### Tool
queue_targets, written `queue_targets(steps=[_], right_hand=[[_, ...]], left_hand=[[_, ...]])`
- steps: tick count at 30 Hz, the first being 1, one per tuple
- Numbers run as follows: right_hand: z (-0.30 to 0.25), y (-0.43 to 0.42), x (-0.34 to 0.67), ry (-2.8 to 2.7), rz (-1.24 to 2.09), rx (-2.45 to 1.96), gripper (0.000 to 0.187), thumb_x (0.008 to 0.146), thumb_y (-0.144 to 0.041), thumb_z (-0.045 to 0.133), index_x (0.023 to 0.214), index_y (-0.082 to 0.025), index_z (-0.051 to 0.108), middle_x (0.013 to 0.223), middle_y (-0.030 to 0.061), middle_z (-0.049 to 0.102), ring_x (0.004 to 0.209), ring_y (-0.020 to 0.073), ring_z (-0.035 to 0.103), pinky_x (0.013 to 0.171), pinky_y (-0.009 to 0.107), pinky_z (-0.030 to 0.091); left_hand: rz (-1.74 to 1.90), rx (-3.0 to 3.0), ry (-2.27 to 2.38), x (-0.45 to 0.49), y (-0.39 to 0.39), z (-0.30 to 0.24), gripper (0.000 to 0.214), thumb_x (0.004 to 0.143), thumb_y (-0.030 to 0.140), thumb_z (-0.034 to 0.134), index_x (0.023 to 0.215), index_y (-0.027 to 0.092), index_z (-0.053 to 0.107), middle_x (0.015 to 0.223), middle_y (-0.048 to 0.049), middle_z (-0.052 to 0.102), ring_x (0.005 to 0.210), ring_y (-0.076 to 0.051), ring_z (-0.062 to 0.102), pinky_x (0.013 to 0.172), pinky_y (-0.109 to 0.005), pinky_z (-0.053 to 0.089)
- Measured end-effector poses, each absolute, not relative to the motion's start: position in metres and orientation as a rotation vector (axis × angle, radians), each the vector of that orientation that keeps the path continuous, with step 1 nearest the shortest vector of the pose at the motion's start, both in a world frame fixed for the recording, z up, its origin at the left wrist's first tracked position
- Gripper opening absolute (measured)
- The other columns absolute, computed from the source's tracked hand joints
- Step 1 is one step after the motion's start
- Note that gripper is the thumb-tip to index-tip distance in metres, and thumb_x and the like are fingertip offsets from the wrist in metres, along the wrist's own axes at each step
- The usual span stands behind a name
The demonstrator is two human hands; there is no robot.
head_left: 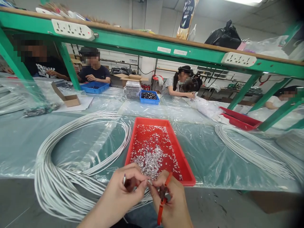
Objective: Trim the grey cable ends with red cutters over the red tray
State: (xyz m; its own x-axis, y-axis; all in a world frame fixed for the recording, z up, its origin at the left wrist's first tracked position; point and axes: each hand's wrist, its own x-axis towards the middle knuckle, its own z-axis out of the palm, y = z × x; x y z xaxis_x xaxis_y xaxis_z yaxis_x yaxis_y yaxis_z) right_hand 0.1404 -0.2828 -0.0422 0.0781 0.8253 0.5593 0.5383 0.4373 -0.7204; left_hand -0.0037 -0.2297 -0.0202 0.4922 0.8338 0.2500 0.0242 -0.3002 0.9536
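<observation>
Down at the table's near edge, the left hand pinches a thin white wire end. It touches the right hand, which is closed around an orange-handled hand tool. Just behind them lies a red rectangular plastic tray of small silver metal bits, and a large coil of white cable lies toward the left edge.

No word or number can be read in full. The black T-shirt of the person seated at far left carries bold white letters, which are half covered by an arm and too blurred to spell out. The tall printed pack on the upper shelf shows pale lettering on dark blue that is illegible, and any print on the two white labels on the green beam and on the two white socket strips is too small to make out.
</observation>
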Motion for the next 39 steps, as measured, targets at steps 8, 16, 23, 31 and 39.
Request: queue_targets(steps=[8, 16, 23, 31, 39], right_hand=[[-0.04, -0.284, 0.135, -1.333, 0.755, -1.183, 0.019, 0.078, -0.022, 0.055, 0.065, -0.018, 0.042, 0.06, -0.0045, 0.038, 0.051, 0.0095, 0.032, 0.048, 0.022, 0.026], [-0.033, -0.282, 0.135, -1.368, 0.722, -1.245, 0.024, 0.079, -0.025, 0.052, 0.062, -0.018, 0.037, 0.058, -0.005, 0.033, 0.051, 0.0097, 0.03, 0.048, 0.023, 0.024], [-0.037, -0.281, 0.145, -1.505, 0.584, -1.478, 0.02, 0.078, -0.02, 0.048, 0.062, -0.018, 0.037, 0.062, -0.0002, 0.042, 0.058, 0.014, 0.04, 0.054, 0.025, 0.027], [-0.041, -0.284, 0.145, -1.23, 0.96, -1.218, 0.024, 0.075, -0.033, 0.061, 0.066, -0.016, 0.046, 0.058, -0.0052, 0.035, 0.053, 0.0095, 0.029, 0.05, 0.024, 0.022], [-0.039, -0.281, 0.139, -1.295, 0.778, -1.322, 0.026, 0.077, -0.027, 0.057, 0.061, -0.017, 0.04, 0.058, -0.0049, 0.034, 0.053, 0.0098, 0.028, 0.05, 0.023, 0.024]], left_hand=[[0.897, 1.72, 0.752, -0.006, -0.228, -0.009, 0.016, 0.077, 0.022, 0.056, 0.068, 0.014, 0.066, 0.066, -0.0042, 0.056, 0.056, -0.012, 0.049, 0.05, -0.022, 0.037], [0.845, 1.649, 0.734, -0.003, -0.228, -0.009, 0.02, 0.081, 0.026, 0.054, 0.07, 0.014, 0.066, 0.069, -0.0055, 0.058, 0.064, -0.015, 0.053, 0.058, -0.025, 0.04], [0.795, 1.869, 0.771, 0.0, -0.22, -0.024, 0.013, 0.078, 0.014, 0.049, 0.072, 0.015, 0.06, 0.072, -0.0022, 0.055, 0.062, -0.013, 0.049, 0.054, -0.023, 0.035], [0.798, 1.655, 0.696, 0.007, -0.221, -0.012, 0.023, 0.082, 0.028, 0.051, 0.071, 0.013, 0.064, 0.071, -0.0055, 0.056, 0.066, -0.015, 0.051, 0.059, -0.026, 0.038], [0.768, 1.498, 0.738, 0.009, -0.219, -0.011, 0.016, 0.073, 0.028, 0.057, 0.07, 0.013, 0.059, 0.065, -0.0026, 0.054, 0.056, -0.012, 0.044, 0.053, -0.025, 0.032]])
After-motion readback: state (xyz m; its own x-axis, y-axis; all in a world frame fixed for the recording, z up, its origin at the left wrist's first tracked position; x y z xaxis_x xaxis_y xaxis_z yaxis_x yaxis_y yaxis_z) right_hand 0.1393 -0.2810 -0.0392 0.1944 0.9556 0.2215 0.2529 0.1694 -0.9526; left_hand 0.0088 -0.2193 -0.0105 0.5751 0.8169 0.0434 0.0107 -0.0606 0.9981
